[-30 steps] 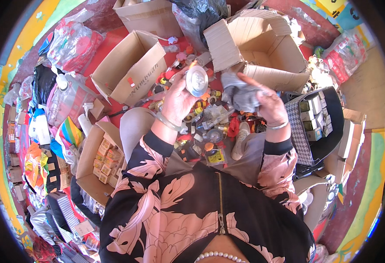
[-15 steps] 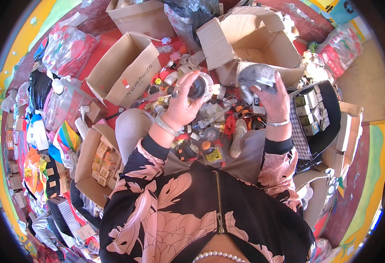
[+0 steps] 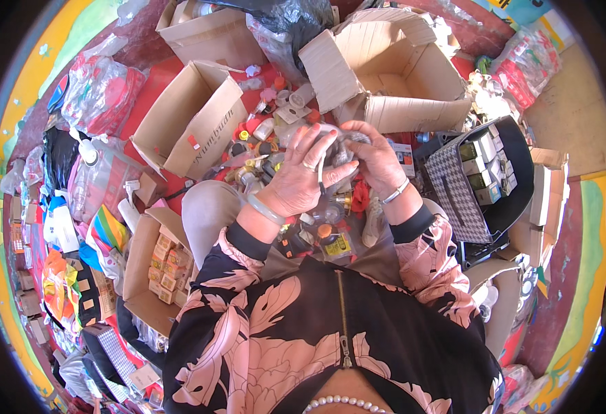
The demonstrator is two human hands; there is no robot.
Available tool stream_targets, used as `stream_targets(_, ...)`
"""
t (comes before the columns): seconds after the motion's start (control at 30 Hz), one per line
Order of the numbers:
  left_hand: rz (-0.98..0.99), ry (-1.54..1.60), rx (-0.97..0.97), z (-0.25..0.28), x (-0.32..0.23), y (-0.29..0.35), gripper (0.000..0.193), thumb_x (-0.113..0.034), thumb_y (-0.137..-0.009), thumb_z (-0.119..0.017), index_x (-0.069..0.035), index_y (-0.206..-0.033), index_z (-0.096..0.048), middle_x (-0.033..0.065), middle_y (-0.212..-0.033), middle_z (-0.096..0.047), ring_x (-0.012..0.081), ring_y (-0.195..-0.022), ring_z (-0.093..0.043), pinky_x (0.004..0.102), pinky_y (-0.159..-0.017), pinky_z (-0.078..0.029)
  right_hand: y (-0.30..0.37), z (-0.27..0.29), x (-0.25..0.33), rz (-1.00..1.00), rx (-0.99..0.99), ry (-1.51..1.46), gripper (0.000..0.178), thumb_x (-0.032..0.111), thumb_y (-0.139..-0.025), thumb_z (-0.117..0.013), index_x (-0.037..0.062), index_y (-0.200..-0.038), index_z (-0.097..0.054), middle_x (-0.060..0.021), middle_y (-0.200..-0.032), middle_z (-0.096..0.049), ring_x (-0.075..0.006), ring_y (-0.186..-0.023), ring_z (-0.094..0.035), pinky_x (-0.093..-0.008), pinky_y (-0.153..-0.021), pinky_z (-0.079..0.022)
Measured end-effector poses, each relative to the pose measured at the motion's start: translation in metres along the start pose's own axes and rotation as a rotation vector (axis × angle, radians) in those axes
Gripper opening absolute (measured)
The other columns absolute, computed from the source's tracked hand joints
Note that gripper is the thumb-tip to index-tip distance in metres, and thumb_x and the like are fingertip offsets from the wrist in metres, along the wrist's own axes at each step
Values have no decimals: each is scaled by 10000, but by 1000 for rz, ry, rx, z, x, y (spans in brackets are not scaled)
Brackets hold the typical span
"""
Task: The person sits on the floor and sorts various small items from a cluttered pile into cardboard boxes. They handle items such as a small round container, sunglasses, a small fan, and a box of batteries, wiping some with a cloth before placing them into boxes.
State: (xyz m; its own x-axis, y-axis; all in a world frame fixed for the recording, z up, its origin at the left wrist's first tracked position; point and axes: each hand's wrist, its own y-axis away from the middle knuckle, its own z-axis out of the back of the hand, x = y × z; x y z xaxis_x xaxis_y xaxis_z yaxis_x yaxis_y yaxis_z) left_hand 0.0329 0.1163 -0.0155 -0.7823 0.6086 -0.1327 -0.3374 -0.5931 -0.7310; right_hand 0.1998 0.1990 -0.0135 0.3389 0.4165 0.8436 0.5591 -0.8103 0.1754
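My left hand (image 3: 297, 176) is raised over the pile, its fingers bent around a round, whitish-rimmed fitting (image 3: 325, 133) that they mostly cover. A short pale strip with a dark tip (image 3: 321, 174) hangs by its fingers. Right beside it, my right hand (image 3: 380, 165) grips a crumpled grey cloth (image 3: 342, 153) and presses it to the fitting. The exact contact is hidden behind the fingers. Beneath both hands lie mixed small parts, among them an orange-capped piece (image 3: 325, 230) and a yellow-labelled packet (image 3: 337, 245).
Two opened cardboard boxes, a left one (image 3: 206, 127) and a larger right one (image 3: 399, 114), stand beyond the pile. On the right is a checked-sided black bin (image 3: 454, 186) holding small boxes. A carton (image 3: 141, 276) of small packs sits at left. Plastic bags (image 3: 103, 93) lie farther left.
My right hand has moved left with the grey cloth and met the fitting in my left hand. My left hand has turned, now covering most of the fitting. The view has shifted slightly.
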Motion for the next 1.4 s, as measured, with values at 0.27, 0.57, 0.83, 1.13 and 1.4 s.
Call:
stream_targets(0.27,651,805,-342,-14,23,30,197,107,-748,-442,-38,-734,-574,163,-1093,-571,237,-1002,-580,388,-848,-479,-4,15,19,362,-135,-162,289,-70,-838,-534,70,-1090,-544,-32,-960,-591,-114,-875,-572,-254,-780,-485)
stream_targets(0.57,962,1670,-219,-14,0,7,336,-246,-960,-444,-95,-1248,-359,68,-1154,-532,177,-1067,-544,371,-879,-475,7,-4,10,202,48,67,356,-12,-826,-602,68,-1166,-535,-5,-1032,-584,-77,-923,-538,-221,-831,-439)
stream_targets(0.83,821,1208,76,4,19,8,489,-121,-909,-543,-50,-1332,-309,63,-1140,-518,120,-996,-536,282,-820,-477,12,-5,10,240,82,271,444,-9,-819,-593,58,-1247,-494,-27,-1184,-541,-100,-1034,-508,-246,-917,-402)
stream_targets(1.13,404,604,378,-9,10,24,572,-205,-825,-656,3,-1261,-349,204,-1030,-555,325,-901,-579,347,-809,-453,17,0,12,71,105,1006,578,-14,-789,-578,74,-1335,-411,-79,-1218,-546,-136,-1066,-514,-269,-938,-389)
stream_targets(1.4,747,1256,-113,-30,-5,26,374,-91,-904,-540,-27,-1228,-363,56,-1033,-547,130,-893,-560,258,-775,-468,13,6,17,82,74,397,414,39,-823,-611,-4,-1226,-524,-48,-1092,-606,-100,-984,-533,-244,-900,-404)
